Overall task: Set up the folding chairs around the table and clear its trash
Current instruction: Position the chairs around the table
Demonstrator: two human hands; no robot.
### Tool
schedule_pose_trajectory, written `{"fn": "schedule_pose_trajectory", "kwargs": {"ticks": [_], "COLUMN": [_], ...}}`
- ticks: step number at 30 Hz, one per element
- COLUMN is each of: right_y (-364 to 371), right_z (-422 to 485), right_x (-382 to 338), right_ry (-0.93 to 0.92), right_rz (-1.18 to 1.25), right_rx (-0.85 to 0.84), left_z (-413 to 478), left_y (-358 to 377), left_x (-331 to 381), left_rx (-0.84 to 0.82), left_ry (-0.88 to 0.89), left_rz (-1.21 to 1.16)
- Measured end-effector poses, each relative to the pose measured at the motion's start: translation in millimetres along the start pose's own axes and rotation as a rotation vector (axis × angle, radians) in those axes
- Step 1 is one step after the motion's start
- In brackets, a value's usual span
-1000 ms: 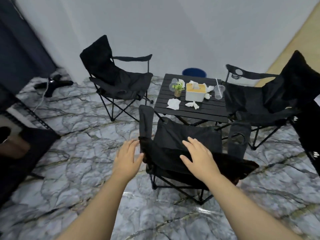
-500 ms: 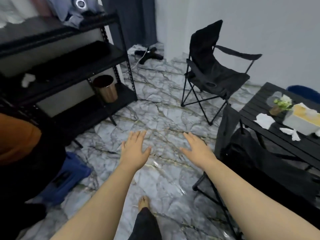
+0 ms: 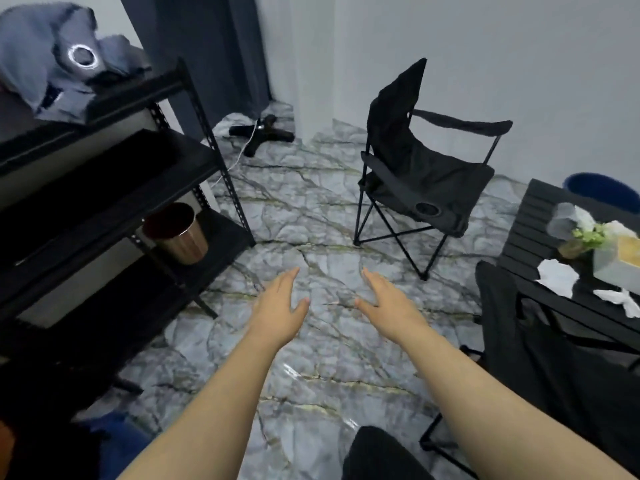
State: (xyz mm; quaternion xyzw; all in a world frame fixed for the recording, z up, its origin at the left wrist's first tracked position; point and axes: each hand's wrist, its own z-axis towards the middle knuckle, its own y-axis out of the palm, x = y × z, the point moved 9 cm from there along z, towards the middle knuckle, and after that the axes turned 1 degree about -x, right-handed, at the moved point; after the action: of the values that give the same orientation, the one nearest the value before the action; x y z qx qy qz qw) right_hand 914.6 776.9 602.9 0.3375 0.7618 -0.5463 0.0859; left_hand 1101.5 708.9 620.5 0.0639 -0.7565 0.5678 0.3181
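Both hands, left [image 3: 278, 311] and right [image 3: 384, 308], hang over bare floor, fingers spread flat, holding nothing. Tissues [image 3: 557, 277] lie on the bench [image 3: 530, 233] at right: feather-light, soft, pinch at a fold. The near chair [image 3: 540, 358], apparently open, is light; grip its frame.

Glossy marble floor [image 3: 311, 216], cloth chair [image 3: 426, 174]

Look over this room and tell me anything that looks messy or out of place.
Crumpled white tissues lie loose on the black table beside the tissue box, so the trash is not yet cleared. A clear plastic cup also stands there. Gray clothing sits heaped on the shelf top. Both hands are empty.
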Motion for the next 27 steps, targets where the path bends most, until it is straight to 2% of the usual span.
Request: {"fn": "schedule_pose_trajectory", "kwargs": {"ticks": [4, 10, 14, 20, 24, 27], "right_y": [-30, -97, -149, -180, -202, -222], "right_z": [71, 209, 298, 415, 502, 563], "right_x": [-2, -20, -53, -103, -134, -152], "right_ry": [0.025, 0.010, -0.041, -0.114, -0.115, -0.059], "right_rz": [-0.001, -0.047, -0.092, -0.114, -0.103, -0.061], "right_rx": [0.038, 0.012, 0.038, -0.002, 0.029, 0.028], "left_z": [86, 237, 324, 442, 538, 612], "left_y": [-3, -37, -77, -107, -132, -152], "left_x": [6, 14, 15, 2, -11, -14], "left_rx": [-0.031, -0.038, 0.021, 0.024, 0.039, -0.016], "left_ry": [0.073, 0.063, 0.032, 0.006, 0.052, 0.099], "left_rz": [0.055, 0.065, 0.091, 0.103, 0.110, 0.178]}}
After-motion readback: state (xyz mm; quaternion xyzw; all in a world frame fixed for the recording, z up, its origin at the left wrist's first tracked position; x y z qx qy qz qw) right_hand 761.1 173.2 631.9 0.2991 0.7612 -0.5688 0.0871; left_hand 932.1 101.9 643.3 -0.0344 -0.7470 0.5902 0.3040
